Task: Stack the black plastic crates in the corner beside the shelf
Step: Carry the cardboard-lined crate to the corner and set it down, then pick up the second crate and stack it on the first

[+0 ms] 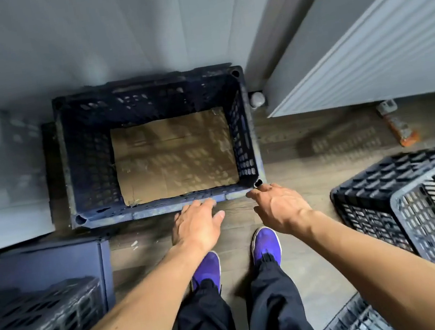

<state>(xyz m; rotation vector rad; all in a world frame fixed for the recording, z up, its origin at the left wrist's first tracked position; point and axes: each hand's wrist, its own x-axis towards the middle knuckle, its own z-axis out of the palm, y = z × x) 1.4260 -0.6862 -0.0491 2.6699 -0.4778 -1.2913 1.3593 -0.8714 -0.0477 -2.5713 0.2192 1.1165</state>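
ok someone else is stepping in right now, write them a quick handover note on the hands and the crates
Left hand: empty, open, fingertips at the near rim of the corner crate.
Right hand: empty, open, near that rim's right corner.
Corner crate sits on the floor against the wall, a cardboard sheet lying in its bottom; nothing stacked on it yet.
Left to stack: the crate on the right, the crate at lower left, and possibly another at the bottom edge, only partly in view.

Dim, bluish light; wide-angle bending at edges, motion blur on the right crate [416,210].
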